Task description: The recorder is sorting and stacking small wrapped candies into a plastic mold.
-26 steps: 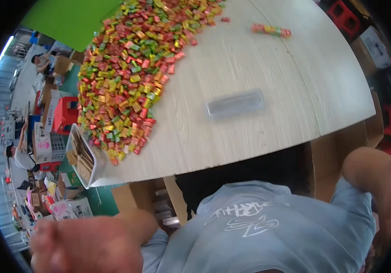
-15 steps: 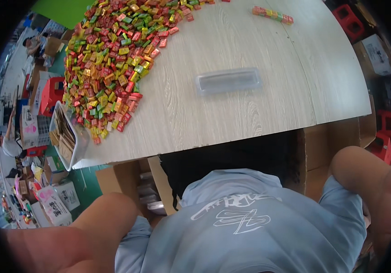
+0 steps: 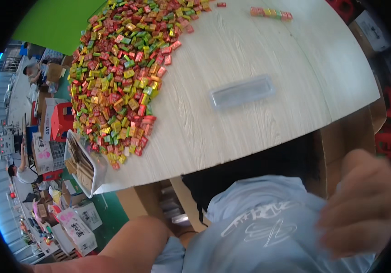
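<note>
My right hand (image 3: 364,207) is raised at the lower right, in front of my light blue shirt. It is smeared by motion, so its finger posture and anything in it cannot be made out. Of my left side only the bent arm (image 3: 136,236) shows at the lower left; that hand is out of the picture. Ahead on the pale wooden table (image 3: 186,132) lies a clear plastic tray (image 3: 242,92), long and rectangular. A large heap of small wrapped candies (image 3: 118,82), red, yellow, green and orange, covers the table's left part. Neither hand touches them.
A short row of candies (image 3: 271,13) lies at the far right of the table. A white bin (image 3: 96,175) with brown cardboard pieces stands at the left edge. Cardboard boxes (image 3: 136,202) are below the table. People, red stools (image 3: 62,122) and cartons fill the left background.
My right hand has come into view at the lower right, in front of my shirt. The whole view has shifted and tilted; tray and candies stay in place on the table.
</note>
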Tool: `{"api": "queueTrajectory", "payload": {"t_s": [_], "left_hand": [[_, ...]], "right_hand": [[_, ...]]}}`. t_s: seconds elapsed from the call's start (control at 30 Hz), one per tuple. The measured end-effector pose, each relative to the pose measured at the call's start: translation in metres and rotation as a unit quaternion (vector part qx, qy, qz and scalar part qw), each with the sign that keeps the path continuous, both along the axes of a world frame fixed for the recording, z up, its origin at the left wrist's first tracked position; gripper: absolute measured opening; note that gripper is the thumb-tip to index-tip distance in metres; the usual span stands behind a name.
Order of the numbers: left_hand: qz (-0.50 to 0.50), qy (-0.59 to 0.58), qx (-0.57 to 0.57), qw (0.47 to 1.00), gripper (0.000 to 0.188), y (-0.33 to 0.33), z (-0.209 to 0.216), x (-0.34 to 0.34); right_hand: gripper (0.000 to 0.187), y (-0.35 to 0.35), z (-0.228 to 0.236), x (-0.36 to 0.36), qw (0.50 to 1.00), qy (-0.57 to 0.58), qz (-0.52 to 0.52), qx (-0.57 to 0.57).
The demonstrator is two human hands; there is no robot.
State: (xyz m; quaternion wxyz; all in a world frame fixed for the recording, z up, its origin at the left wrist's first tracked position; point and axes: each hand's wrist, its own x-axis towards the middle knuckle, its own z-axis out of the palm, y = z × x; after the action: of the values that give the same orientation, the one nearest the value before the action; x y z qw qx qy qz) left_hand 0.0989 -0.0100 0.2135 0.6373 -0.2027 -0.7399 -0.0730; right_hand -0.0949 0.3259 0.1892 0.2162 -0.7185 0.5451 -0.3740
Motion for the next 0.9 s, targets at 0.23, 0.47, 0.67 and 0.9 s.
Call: {"api": "queueTrajectory", "payload": {"t_s": [0.23, 0.47, 0.67, 0.9], "left_hand": [[-0.061, -0.026, -0.033, 0.997, 0.041, -0.035, 0.019, -0.007], [-0.05, -0.055, -0.067, 0.995, 0.04, -0.03, 0.006, -0.02], [-0.043, -0.06, -0.106, 0.992, 0.039, -0.02, 0.006, -0.03], [-0.03, -0.063, -0.143, 0.987, 0.038, -0.011, -0.005, -0.041]], "right_hand": [[0.022, -0.139, 0.022, -0.013, 0.995, -0.088, -0.046, -0.015], [0.023, -0.133, -0.004, -0.004, 0.983, -0.172, -0.03, -0.053], [0.024, -0.121, -0.015, 0.003, 0.97, -0.223, -0.016, -0.095], [0.024, -0.107, -0.033, 0.012, 0.951, -0.278, 0.005, -0.134]]}}
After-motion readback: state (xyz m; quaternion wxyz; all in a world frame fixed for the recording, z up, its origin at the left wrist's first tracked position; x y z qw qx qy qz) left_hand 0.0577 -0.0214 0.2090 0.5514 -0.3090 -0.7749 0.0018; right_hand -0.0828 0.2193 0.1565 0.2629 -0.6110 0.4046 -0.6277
